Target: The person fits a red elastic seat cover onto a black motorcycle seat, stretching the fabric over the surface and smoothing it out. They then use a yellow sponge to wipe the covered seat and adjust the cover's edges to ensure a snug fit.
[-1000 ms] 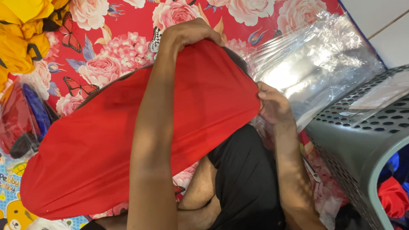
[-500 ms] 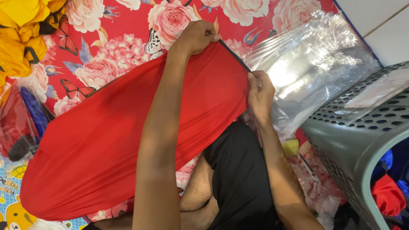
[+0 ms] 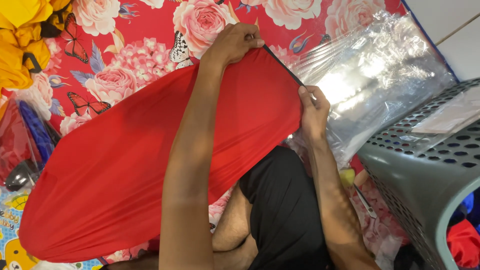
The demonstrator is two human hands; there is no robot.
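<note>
Your left hand (image 3: 232, 45) is closed in a pinch at the far end of the red cloth (image 3: 135, 170), its fingers (image 3: 250, 41) curled tight around the dark trimmed edge (image 3: 282, 67) where that edge begins. Your right hand (image 3: 314, 112) is closed too, gripping the same edge lower down and nearer to you, with the fingertips folded over the hem and the thumb hidden behind the fabric. Between the two grips the dark edge runs straight and taut, slanting from the upper hand down to the lower one. The rest of the cloth hangs away from your fingers towards the left and down, a broad smooth sheet that passes under your left forearm and ends in a rounded corner near the bottom left of the view. It lies over the floral sheet (image 3: 150, 65), red with pink roses and butterflies, and covers part of your lap, where black shorts (image 3: 285, 215) show just below your right hand. A crumpled clear plastic bag (image 3: 380, 85) lies just beside your right hand, touching or nearly touching its knuckles; I cannot tell which. A grey perforated basket (image 3: 425, 170) stands to the right, well apart from the cloth, and a yellow garment (image 3: 20, 45) sits at the top left corner.
</note>
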